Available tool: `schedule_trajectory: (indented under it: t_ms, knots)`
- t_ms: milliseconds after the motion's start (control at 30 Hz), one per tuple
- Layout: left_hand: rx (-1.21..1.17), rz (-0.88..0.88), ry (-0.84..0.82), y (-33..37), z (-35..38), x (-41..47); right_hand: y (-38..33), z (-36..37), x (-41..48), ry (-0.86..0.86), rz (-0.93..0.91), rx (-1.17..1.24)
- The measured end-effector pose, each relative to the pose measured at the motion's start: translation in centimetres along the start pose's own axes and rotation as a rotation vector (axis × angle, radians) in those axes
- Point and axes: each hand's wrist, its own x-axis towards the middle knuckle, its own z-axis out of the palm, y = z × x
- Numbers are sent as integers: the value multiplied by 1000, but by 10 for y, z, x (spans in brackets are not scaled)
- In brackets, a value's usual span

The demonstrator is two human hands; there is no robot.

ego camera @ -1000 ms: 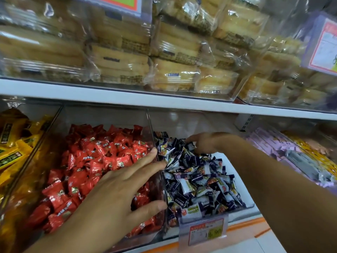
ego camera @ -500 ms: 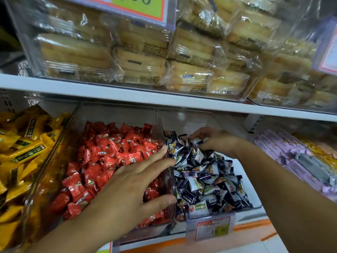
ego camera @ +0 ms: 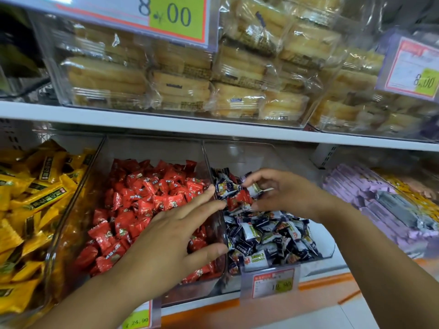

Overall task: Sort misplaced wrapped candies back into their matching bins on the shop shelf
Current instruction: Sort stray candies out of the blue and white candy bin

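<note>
Red-wrapped candy (ego camera: 238, 198) is seen toward the rear of the clear bin (ego camera: 249, 155) of navy-and-white candies (ego camera: 268, 236), where it is grasped between the curled fingers and thumb of the right hand (ego camera: 282, 193). The left hand (ego camera: 166, 236) is held released, fingers straight and spread, over the front right corner of the red-candy bin (ego camera: 154, 148), with nothing gripped.

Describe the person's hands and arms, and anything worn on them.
The left hand and right hand are bare: no gloves, and no rings show. The left forearm and right forearm are uncovered, with no sleeve, watch or bracelet in view as far as the frame's edge.
</note>
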Motion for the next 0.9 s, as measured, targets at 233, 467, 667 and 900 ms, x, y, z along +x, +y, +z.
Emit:
schedule_trajectory:
  t_ms: [233, 467, 667, 900]
  knots:
    - [-7, -6, 9, -2, 1, 0, 6, -13, -7, 67, -29, 111]
    - [-16, 3, 19, -3, 2, 1, 14, -18, -3, 75, 25, -109]
    - [-10, 12, 33, -5, 3, 2, 13, -8, 2, 38, 47, -271]
    - [-5, 2, 31, -3, 3, 2, 6, -10, 5, 244, -49, -36]
